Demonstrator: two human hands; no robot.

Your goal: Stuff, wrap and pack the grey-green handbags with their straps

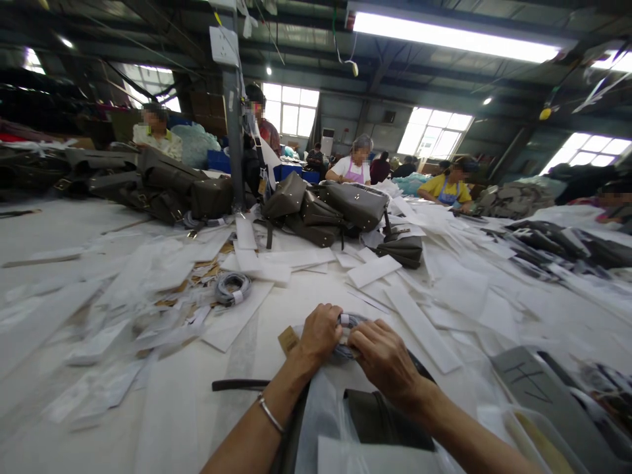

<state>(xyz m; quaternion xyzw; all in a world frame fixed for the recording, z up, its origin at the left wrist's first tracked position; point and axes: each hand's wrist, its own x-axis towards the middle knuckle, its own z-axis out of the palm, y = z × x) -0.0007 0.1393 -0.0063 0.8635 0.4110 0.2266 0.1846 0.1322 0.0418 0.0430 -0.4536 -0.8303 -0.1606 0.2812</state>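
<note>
A coil of grey cord with a white wrap lies between my two hands. My left hand is closed on its left side, and a bracelet shows on that wrist. My right hand grips the right side with bent fingers. Just left of the left hand is a small brown card tag. Beneath my forearms lies a dark olive bag, partly covered by a white sheet and clear film. A dark strap sticks out on the left. My fingers hide part of the coil.
A second grey coil rests among white strips and brown scraps. Piles of dark bags stand beyond, beside a metal post. At right are a grey board and a clear plastic box. Several people sit farther back.
</note>
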